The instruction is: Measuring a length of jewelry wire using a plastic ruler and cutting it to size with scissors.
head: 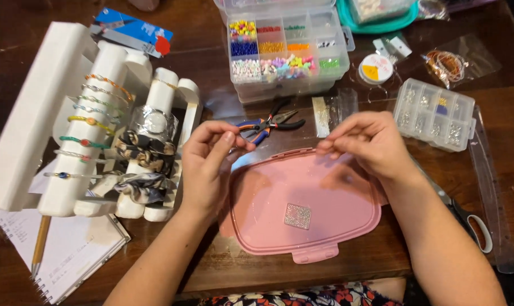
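— Your forearms come in from the bottom edge and angle up over the pink lid, which lies flat on the table just in front of you, its latch tab toward you and a small glittery square near its middle.

— And my hands?

— Your left hand is raised above the lid's left edge, wrist bent, palm turned toward the right, thumb and forefinger pinched narrow at the tips. Your right hand hovers over the lid's far right corner, back of the hand up, fingers curled and pinched the same way, pointing left. The two pinches face each other, apart. Whatever sits between the fingertips is too fine to make out, so I cannot tell if you hold anything.

— What lies around them?

— Left of your left hand stands the white rack with bracelets on its rolls and scrunchies low down. Behind the lid sits the clear bead box, full of coloured beads. Right of your right hand is a smaller clear box. Pliers lie between your hands and the bead box, near your left fingertips. Scissors lie beside your right forearm, and a notebook with a pencil sits at lower left.
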